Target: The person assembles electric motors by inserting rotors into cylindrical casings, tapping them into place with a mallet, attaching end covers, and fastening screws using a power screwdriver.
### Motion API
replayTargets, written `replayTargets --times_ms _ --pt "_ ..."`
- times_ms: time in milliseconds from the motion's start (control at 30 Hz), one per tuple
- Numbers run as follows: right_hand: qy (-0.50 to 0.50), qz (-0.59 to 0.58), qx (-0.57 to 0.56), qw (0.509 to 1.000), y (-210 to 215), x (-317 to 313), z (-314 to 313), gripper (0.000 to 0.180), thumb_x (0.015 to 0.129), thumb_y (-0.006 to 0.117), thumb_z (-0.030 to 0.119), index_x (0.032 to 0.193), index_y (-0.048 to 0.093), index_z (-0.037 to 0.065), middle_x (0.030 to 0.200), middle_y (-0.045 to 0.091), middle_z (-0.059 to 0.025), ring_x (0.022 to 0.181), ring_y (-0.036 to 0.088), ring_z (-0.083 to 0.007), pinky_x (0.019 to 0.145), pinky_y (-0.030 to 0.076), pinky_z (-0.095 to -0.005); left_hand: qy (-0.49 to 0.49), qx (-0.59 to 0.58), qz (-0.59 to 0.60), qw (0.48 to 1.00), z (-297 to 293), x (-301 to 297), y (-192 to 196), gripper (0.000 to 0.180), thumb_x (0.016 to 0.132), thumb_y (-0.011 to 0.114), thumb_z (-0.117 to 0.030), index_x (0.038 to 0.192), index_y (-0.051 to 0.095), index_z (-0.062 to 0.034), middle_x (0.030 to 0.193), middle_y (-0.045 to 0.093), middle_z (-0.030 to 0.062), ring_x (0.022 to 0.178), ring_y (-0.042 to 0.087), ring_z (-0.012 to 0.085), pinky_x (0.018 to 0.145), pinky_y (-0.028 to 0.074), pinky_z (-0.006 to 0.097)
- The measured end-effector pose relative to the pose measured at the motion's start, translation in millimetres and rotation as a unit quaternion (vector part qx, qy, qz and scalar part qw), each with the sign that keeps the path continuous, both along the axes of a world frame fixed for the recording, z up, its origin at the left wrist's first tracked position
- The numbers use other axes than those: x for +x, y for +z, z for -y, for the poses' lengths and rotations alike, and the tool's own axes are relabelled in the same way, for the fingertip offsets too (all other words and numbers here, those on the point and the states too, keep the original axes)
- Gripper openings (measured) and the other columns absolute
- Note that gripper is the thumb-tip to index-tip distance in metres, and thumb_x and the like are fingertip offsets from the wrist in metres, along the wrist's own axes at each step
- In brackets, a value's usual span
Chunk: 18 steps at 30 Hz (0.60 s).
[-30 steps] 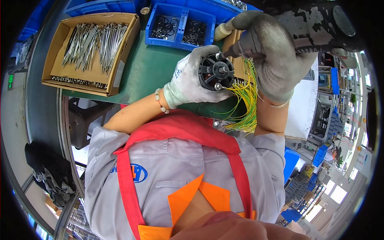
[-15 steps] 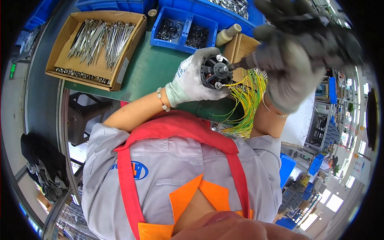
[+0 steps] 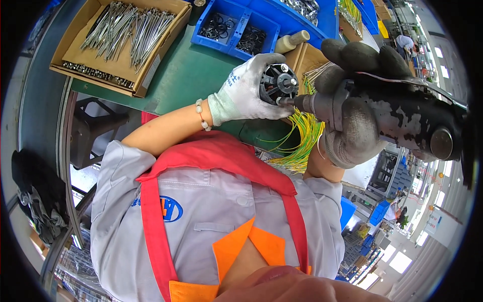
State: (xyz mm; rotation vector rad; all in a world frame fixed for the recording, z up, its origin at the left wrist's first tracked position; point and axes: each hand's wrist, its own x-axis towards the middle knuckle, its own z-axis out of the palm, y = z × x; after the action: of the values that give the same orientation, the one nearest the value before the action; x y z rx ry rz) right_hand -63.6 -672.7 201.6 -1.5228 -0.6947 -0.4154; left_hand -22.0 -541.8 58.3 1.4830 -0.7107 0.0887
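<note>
My left hand (image 3: pixel 245 89), in a whitish work glove, is closed around a small black motor (image 3: pixel 275 91) with a round open-spoked end and a metal shaft. A nut or screw head shows at the motor's upper edge. In my right hand (image 3: pixel 354 132), also gloved and greyed with dirt, is a worn black power screwdriver (image 3: pixel 402 108). Its bit points left and meets the lower edge of the motor's end, where the fastener is mostly hidden. Yellow-green wires (image 3: pixel 304 138) hang below the tool, between my two hands.
A cardboard box (image 3: pixel 113 83) of long metal rods lies at the left of the green table (image 3: pixel 173 83). Blue bins (image 3: pixel 236 27) with black rings stand behind the motor, beside a pale cylinder (image 3: pixel 293 41). Another cardboard box (image 3: pixel 308 56) sits behind the driver.
The screwdriver has swung down, and its bit has gone from beside the motor's middle to its lower edge. The motor has turned slightly in my left hand.
</note>
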Motion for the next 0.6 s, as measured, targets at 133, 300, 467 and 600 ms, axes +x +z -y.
replayTargets --times_ms 133,300,467,600 --pt "-0.038 -0.005 -0.012 0.999 -16.0 3.6 6.5 0.057 0.084 0.07 0.001 0.136 0.048 0.001 0.099 0.065 -0.0206 0.073 0.063 -0.0229 0.055 0.053 -0.0298 0.001 -0.004 -0.031 1.0 -3.7 -3.1 -0.7 0.088 0.059 0.094 -0.037 0.128 0.051 -0.003 0.11 0.062 0.0162 0.1 0.066 0.0292 0.088 0.053 0.038" --pt "-0.019 0.012 -0.041 0.999 -8.0 1.3 4.4 0.051 0.085 0.069 0.001 0.132 0.052 0.004 0.086 0.062 -0.0119 0.07 0.06 -0.0211 0.054 0.051 -0.0296 -0.039 0.002 -0.018 0.999 -1.0 -0.3 -3.3 0.098 0.059 0.095 -0.028 0.139 0.043 -0.0041 0.125 0.061 0.0171 0.109 0.065 0.0249 0.093 0.054 0.037" --pt "0.0 -0.025 0.0 1.0 -8.5 -1.9 -0.9 0.05 0.084 0.069 0.003 0.131 0.052 0.005 0.084 0.06 -0.0088 0.07 0.06 -0.0209 0.055 0.051 -0.0295 -0.037 0.014 -0.047 0.998 -4.1 -2.2 -2.0 0.099 0.059 0.095 -0.028 0.14 0.042 -0.0042 0.127 0.06 0.0164 0.113 0.063 0.0243 0.096 0.052 0.038" --pt "0.076 -0.043 0.002 0.996 -2.7 11.7 3.6 0.054 0.083 0.068 0.005 0.134 0.05 0.004 0.094 0.062 -0.0144 0.074 0.062 -0.0229 0.059 0.053 -0.0307 0.015 -0.004 0.005 1.0 -1.4 -1.7 -2.5 0.089 0.058 0.093 -0.038 0.128 0.051 -0.0019 0.112 0.062 0.0176 0.102 0.065 0.0323 0.09 0.052 0.04"
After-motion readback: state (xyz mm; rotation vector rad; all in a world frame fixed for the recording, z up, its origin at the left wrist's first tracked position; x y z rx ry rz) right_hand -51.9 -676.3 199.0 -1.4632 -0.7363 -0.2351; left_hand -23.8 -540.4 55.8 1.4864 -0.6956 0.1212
